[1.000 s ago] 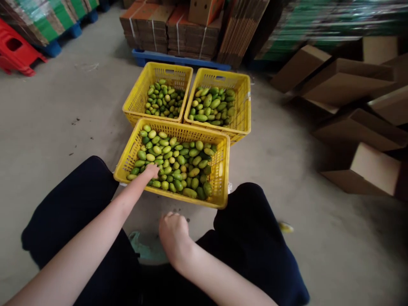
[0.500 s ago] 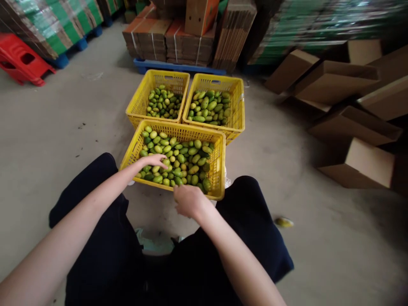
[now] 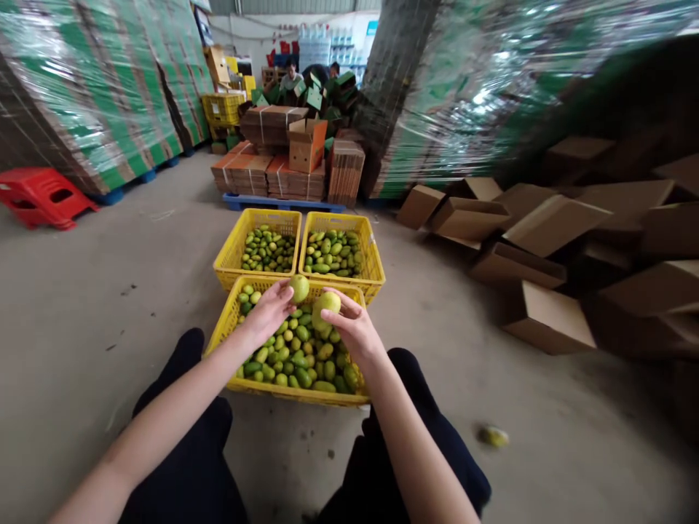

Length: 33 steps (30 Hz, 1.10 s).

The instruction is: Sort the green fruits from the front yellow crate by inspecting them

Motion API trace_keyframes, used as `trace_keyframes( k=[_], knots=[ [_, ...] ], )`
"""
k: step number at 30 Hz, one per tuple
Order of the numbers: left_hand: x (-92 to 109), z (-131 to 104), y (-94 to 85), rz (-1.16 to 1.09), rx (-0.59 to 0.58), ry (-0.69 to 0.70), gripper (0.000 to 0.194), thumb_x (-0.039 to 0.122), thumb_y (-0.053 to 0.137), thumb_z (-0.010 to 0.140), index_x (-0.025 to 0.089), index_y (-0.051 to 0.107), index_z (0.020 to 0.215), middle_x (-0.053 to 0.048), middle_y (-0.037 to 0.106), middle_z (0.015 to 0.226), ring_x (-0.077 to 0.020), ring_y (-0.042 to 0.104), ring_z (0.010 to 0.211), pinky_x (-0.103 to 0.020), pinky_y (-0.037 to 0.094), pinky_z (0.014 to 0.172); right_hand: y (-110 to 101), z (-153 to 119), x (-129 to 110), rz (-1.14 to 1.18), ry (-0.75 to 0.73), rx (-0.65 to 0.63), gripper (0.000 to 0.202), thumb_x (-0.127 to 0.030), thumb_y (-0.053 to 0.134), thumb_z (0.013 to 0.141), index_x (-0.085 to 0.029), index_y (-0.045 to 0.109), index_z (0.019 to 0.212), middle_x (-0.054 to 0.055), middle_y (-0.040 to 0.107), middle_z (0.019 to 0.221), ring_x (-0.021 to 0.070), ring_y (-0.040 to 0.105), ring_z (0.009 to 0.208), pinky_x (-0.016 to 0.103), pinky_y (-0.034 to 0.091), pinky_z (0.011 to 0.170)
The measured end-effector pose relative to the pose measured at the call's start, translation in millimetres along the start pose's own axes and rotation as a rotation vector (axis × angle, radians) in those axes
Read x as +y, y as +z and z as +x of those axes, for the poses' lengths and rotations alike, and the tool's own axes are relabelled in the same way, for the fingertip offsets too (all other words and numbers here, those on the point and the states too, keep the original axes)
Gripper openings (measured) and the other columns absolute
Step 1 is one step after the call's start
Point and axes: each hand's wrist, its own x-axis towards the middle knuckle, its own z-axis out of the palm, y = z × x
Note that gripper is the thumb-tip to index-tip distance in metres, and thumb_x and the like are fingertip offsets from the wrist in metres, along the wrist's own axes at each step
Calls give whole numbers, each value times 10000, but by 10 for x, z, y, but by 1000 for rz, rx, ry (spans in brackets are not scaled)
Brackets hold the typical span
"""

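Observation:
A yellow crate (image 3: 218, 329) full of green and yellowish fruits stands on the floor between my knees. Above it my left hand (image 3: 269, 311) holds a round green fruit (image 3: 299, 289) at its fingertips. Close beside, to the right, my right hand (image 3: 354, 324) grips a larger yellow-green fruit (image 3: 324, 311) between thumb and fingers. The two held fruits are a small gap apart. Behind the near crate, two more yellow crates (image 3: 228, 256) (image 3: 373, 260) of similar fruits stand side by side.
A lone fruit (image 3: 493, 436) lies on the floor at the right. Cardboard boxes (image 3: 549, 316) are heaped at the right, and a red stool (image 3: 46, 198) stands at the left. Bundled cartons (image 3: 295, 185) sit on a blue pallet (image 3: 284, 203). Two people (image 3: 291, 76) are at the back.
The view has tilted up, showing more of the background. Both hands have risen over the near crate and come closer together, and each now holds a fruit.

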Motion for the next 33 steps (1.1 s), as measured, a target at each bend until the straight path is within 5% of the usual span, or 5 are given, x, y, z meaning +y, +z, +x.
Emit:
trace_keyframes(
  k=[4, 10, 20, 27, 33],
  knots=[
    [13, -52, 93, -66, -23, -65, 344, 196, 842, 655, 149, 699, 963, -32, 706, 974, -99, 643, 809, -197, 510, 750, -15, 99, 54, 256, 16, 51, 389, -311, 876, 564, -272, 695, 906, -34, 726, 837, 169, 670, 755, 317, 555, 743],
    [63, -83, 116, 23, -48, -24, 351, 197, 827, 655, 164, 700, 980, -49, 702, 1029, -150, 660, 907, -267, 520, 842, 71, 133, 99, 429, -117, 24, 319, -246, 847, 599, -280, 602, 800, -25, 726, 956, 219, 676, 997, 395, 557, 902],
    [232, -201, 53, 397, -94, 277, 428, 183, 871, 562, 194, 669, 939, -31, 669, 1011, -148, 620, 879, -289, 518, 842, 140, 210, 162, -48, -397, 12, 482, -233, 863, 576, -285, 679, 1018, 12, 689, 1061, 215, 631, 1035, 398, 501, 947],
    [161, -200, -73, 538, -102, 418, 420, 202, 849, 615, 209, 620, 967, -43, 624, 1058, -169, 591, 1013, -286, 503, 886, 265, 122, 133, -320, -727, 19, 293, -171, 764, 703, -281, 671, 958, 42, 570, 1034, 210, 572, 1046, 387, 516, 904],
    [233, -219, -43, 503, -33, 231, 425, 382, 836, 633, 197, 625, 952, -24, 654, 920, -136, 632, 761, -250, 522, 700, 240, 68, 69, -339, -508, -8, 354, -224, 806, 646, -256, 658, 965, 40, 622, 1032, 219, 596, 1023, 369, 530, 882]
  ],
)
